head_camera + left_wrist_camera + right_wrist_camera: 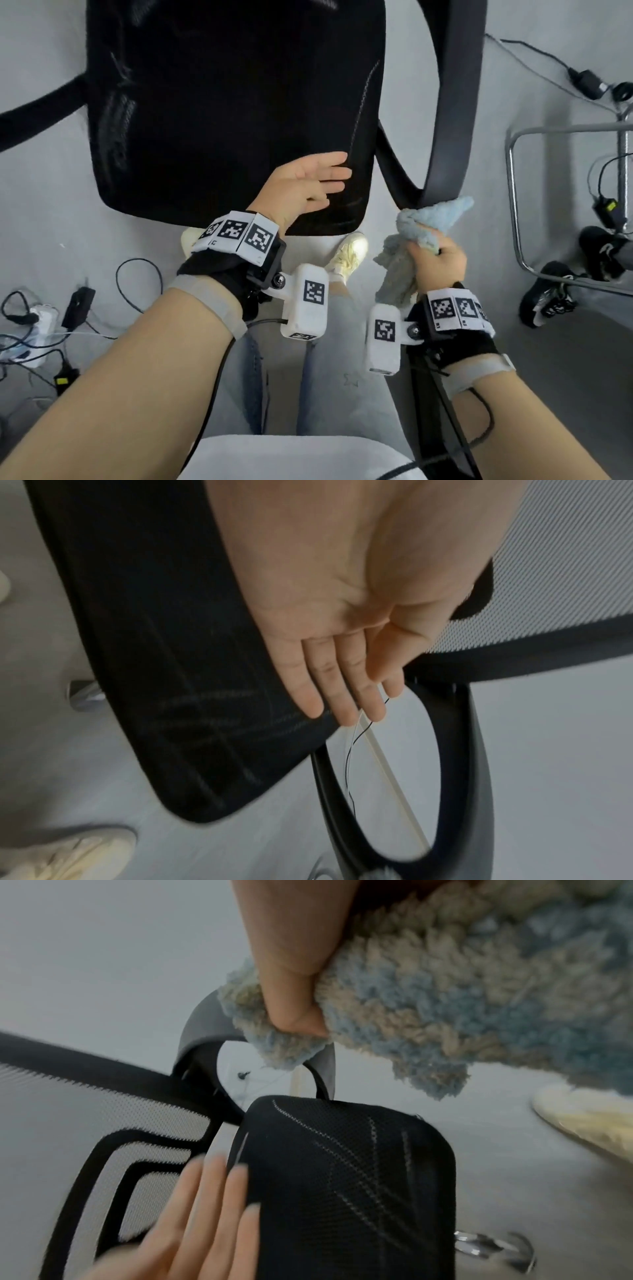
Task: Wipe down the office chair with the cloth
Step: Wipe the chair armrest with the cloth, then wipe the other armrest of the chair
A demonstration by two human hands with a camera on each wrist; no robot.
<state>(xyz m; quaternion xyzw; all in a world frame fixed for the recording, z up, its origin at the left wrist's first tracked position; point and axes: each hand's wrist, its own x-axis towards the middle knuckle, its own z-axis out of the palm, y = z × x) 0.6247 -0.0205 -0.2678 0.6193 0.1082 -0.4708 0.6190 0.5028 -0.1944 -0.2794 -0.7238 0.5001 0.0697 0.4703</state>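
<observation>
Black wristbands point(236, 274) with checkered marker tags point(455, 310)

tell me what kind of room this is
Probably an office or lab workspace. A black mesh office chair stands on a plain grey floor, and a power strip with tangled cables and chargers lie on that floor along the sides.

The head view looks steeply down from above onto both forearms, the black seat point(236, 113) and the floor point(51, 192). The left wrist view sits close along the left hand point(342, 631), facing its fingers. The right wrist view sits close under the right hand point(294, 961). All three share the seat and its armrest loop point(442, 137).
</observation>
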